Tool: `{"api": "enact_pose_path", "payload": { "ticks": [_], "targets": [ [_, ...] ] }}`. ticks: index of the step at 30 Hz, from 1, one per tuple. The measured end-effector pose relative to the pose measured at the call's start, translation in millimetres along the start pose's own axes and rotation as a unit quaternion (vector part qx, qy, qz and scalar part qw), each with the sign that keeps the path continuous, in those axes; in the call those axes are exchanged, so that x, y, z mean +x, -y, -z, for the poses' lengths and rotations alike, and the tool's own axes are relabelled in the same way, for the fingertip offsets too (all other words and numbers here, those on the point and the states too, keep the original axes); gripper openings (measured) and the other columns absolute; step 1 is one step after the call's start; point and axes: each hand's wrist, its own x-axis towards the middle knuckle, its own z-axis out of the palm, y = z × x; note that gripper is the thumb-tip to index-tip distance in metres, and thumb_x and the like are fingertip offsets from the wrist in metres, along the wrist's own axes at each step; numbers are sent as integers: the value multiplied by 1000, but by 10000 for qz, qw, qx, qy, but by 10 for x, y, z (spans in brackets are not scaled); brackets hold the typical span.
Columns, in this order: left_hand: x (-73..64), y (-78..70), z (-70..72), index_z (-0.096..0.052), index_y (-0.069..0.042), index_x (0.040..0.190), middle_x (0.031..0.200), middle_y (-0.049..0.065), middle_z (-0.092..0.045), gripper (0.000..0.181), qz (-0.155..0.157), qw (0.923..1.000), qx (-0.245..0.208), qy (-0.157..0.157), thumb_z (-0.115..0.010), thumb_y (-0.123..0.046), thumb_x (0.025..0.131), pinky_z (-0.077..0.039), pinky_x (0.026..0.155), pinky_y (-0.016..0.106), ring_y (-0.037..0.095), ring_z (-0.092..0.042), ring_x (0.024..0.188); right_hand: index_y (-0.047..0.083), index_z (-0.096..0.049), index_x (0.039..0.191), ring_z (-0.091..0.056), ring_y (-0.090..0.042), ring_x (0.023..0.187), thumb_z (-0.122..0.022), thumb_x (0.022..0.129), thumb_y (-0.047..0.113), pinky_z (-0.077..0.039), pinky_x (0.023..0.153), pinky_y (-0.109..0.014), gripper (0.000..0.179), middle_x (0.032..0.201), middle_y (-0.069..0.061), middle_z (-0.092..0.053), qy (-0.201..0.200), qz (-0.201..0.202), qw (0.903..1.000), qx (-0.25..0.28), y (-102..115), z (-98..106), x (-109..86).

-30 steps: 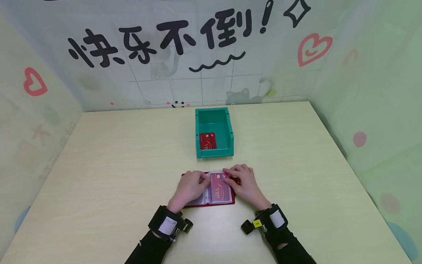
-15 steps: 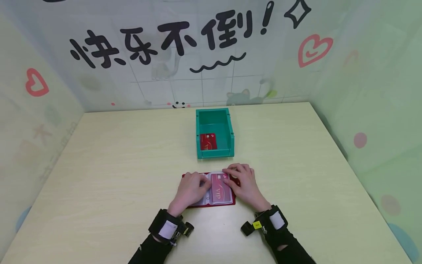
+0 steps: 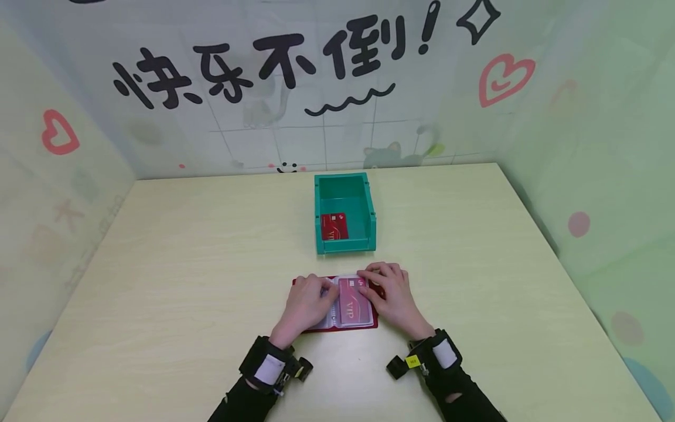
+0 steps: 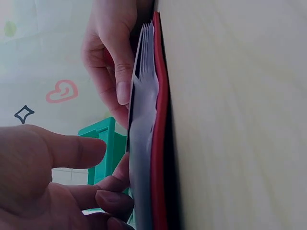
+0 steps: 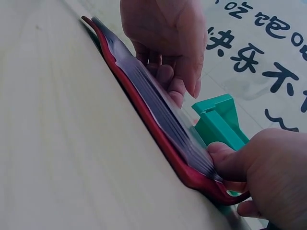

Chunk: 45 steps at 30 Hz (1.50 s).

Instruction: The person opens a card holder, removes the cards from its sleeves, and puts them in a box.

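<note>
A red card holder (image 3: 339,329) lies spread on the table, clear plastic sleeves (image 4: 143,124) uppermost. In the head view a pink-looking VIP card (image 3: 354,305) shows through the right-hand sleeve. My right hand (image 3: 389,297) pinches the holder's right edge, thumb on the sleeves and other fingers by the cover, as the right wrist view shows. Over the left half is my left hand (image 3: 304,305). Its bent fingertips touch the sleeves, while the thumb stands off them in the left wrist view. The left hand covers much of that page.
Behind the card holder stands a teal open-fronted bin (image 3: 345,246). A red VIP card (image 3: 334,226) lies inside it, at the front left. Printed panels (image 3: 253,138) border the pale wooden table (image 3: 184,264) at the back and sides.
The left hand has shifted very slightly to the right over the card holder. Otherwise both hands, the holder and the bin stay about where they were.
</note>
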Motion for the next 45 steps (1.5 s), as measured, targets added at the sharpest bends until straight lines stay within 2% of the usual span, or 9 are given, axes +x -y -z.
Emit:
{"api": "enact_pose_path", "payload": {
  "ticks": [7, 14, 22, 27, 40, 45],
  "targets": [
    [10, -12, -7, -79, -4, 98, 77, 8, -66, 25, 46, 10000, 33, 72, -61, -21, 98, -37, 80, 37, 24, -50, 83, 6, -71, 121, -45, -31, 119, -74, 90, 17, -32, 104, -54, 34, 120, -12, -62, -12, -71, 10000, 22, 16, 11, -32],
    [-17, -13, -24, -77, -1, 103, 85, 10, -60, 25, 207, 9996, 100, 133, -62, -21, 97, -38, 76, 35, 25, -49, 88, 7, -71, 122, -45, -31, 118, -75, 90, 16, -33, 103, -53, 34, 120, -11, -62, 8, -150, 9999, 22, 23, 0, -47],
    [-24, -18, -55, -77, -2, 105, 88, 11, -62, 25, 176, 9996, 227, 32, -64, -20, 97, -40, 78, 36, 25, -50, 88, 9, -70, 124, -45, -29, 119, -74, 90, 17, -33, 103, -53, 35, 121, -10, -61, 27, -180, 9998, -58, 15, -8, -44],
    [-33, -15, -63, -79, -3, 101, 85, 9, -62, 23, 183, 9994, 277, -63, -66, -22, 96, -40, 76, 34, 24, -50, 87, 8, -70, 124, -44, -29, 119, -72, 92, 16, -33, 104, -53, 33, 121, -10, -61, 61, -152, 9998, -62, 16, -16, -45],
    [-16, 14, -31, -78, -4, 97, 86, 9, -62, 20, 60, 9995, 309, 65, -67, -21, 95, -38, 78, 36, 25, -49, 89, 7, -70, 125, -45, -30, 118, -68, 94, 13, -32, 104, -54, 31, 121, -11, -61, 9, -35, 10000, -71, 10, -18, -32],
    [-13, 15, -18, -77, -3, 101, 88, 10, -62, 21, 130, 9995, 261, 75, -68, -21, 95, -40, 79, 37, 25, -49, 90, 5, -70, 125, -45, -31, 117, -67, 94, 10, -33, 103, -54, 31, 121, -12, -61, -28, 68, 9999, -95, 7, -22, -17]
  ]
}}
